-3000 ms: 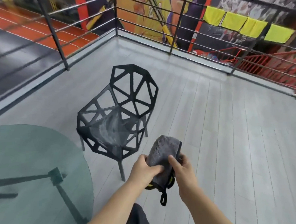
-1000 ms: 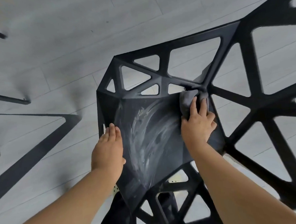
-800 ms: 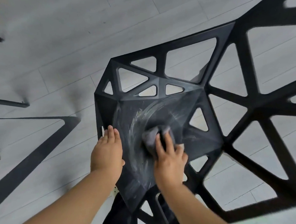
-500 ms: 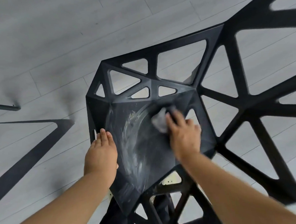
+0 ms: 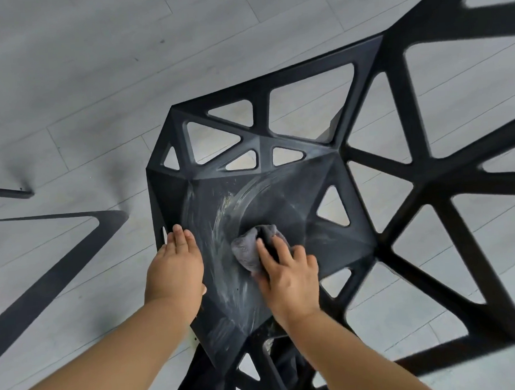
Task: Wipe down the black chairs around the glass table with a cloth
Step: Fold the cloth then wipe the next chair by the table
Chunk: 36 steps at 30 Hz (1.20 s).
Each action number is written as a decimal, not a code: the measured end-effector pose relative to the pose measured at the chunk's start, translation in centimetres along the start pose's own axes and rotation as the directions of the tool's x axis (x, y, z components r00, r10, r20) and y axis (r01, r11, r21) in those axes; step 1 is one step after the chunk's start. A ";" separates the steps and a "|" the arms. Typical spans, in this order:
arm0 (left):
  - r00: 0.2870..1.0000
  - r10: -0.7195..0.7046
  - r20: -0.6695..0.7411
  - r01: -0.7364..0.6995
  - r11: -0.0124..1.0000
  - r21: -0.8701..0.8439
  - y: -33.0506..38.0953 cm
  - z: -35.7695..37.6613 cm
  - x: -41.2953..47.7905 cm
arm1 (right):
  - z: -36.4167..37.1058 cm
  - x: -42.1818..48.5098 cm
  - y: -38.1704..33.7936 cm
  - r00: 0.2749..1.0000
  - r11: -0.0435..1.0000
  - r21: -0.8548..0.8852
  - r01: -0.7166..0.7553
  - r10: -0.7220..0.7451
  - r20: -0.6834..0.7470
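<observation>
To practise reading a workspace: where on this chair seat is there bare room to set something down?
Free on the seat: the far panel, between the cloth and the row of triangular holes; also the right panel beside the single triangular hole. Crowded: the left edge under the left hand, the middle under the right hand.

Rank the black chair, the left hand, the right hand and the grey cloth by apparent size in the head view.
1. black chair
2. left hand and right hand: alike, so unranked
3. grey cloth, partly under the right hand
</observation>
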<state>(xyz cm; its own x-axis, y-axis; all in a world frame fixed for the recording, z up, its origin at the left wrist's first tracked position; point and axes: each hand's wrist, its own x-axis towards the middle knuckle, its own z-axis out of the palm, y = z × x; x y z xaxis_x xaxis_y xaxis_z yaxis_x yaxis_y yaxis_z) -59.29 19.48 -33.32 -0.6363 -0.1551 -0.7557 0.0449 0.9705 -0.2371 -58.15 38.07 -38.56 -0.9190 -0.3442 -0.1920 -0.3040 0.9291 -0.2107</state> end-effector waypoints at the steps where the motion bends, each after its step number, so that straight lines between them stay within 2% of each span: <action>1: 1.000 -0.001 -0.004 0.001 1.000 0.011 0.1 0.0 0.0 | -0.2 0.9 1.0 0.998 0.997 -0.040 0.069 -0.069 -0.008; 3: 1.000 -0.002 -0.002 0.002 1.000 0.031 0.2 0.1 0.1 | -0.8 4.4 3.6 0.985 0.977 -0.135 0.164 -0.169 -0.028; 6: 1.000 -0.001 -0.012 0.001 0.999 0.041 0.2 0.3 0.1 | -2.5 10.4 8.3 0.983 0.961 -0.248 0.123 -0.152 -0.103; 8: 1.000 0.012 -0.014 -0.011 0.999 0.039 0.1 0.3 0.0 | -3.7 13.0 10.7 0.981 0.965 -0.264 -0.005 -0.047 -0.189; 9: 1.000 0.011 -0.015 -0.011 0.999 0.038 0.1 0.2 0.0 | -3.9 13.6 11.1 0.972 0.965 -0.239 -0.110 0.055 -0.226; 11: 1.000 0.008 -0.016 -0.008 0.999 0.037 0.1 0.3 0.0 | -3.2 13.1 9.7 0.935 0.939 -0.154 -0.309 0.270 -0.228; 12: 1.000 0.005 -0.018 -0.005 0.999 0.040 0.1 0.3 0.0 | -2.6 11.9 8.3 0.922 0.930 -0.101 -0.354 0.329 -0.203; 13: 1.000 0.004 -0.017 -0.003 0.999 0.045 0.1 0.3 0.0 | -2.0 10.1 6.8 0.927 0.937 -0.063 -0.345 0.329 -0.181; 16: 1.000 -0.003 -0.012 0.004 1.000 0.030 0.1 0.1 -0.1 | -0.4 2.1 3.3 0.973 0.978 -0.010 -0.206 0.204 -0.109; 19: 1.000 -0.003 -0.020 0.003 1.000 0.008 0.1 0.0 0.0 | -0.1 -2.0 2.9 0.983 0.983 0.054 -0.174 0.177 -0.054; 21: 1.000 0.003 -0.019 -0.003 1.000 0.016 0.2 0.0 -0.1 | -0.3 -0.3 3.8 0.985 0.988 0.026 -0.154 0.155 -0.069; 25: 0.999 0.004 -0.035 -0.002 0.999 0.047 0.3 0.3 -0.1 | -1.7 8.6 6.2 0.979 0.988 -0.069 -0.137 0.124 -0.164; 28: 1.000 0.008 -0.025 -0.007 0.998 0.063 0.3 0.2 -0.2 | -3.0 12.4 6.6 0.988 0.985 -0.157 -0.071 0.048 -0.147; 34: 1.000 0.007 -0.020 -0.006 0.997 0.073 0.2 -0.1 -0.2 | -3.0 3.6 8.3 0.998 0.965 -0.262 -0.018 0.002 -0.061; 36: 1.000 0.015 -0.016 -0.014 0.998 0.066 0.0 -0.1 -0.2 | -3.4 1.6 9.1 0.998 0.961 -0.274 -0.041 0.029 -0.050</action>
<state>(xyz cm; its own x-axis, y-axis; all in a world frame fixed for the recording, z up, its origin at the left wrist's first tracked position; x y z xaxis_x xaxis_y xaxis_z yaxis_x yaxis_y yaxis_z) -59.25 19.56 -33.10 -0.6480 -0.1377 -0.7491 0.1042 0.9582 -0.2663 -63.20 46.44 -37.55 -0.9387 -0.3103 -0.1502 -0.3229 0.9440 0.0680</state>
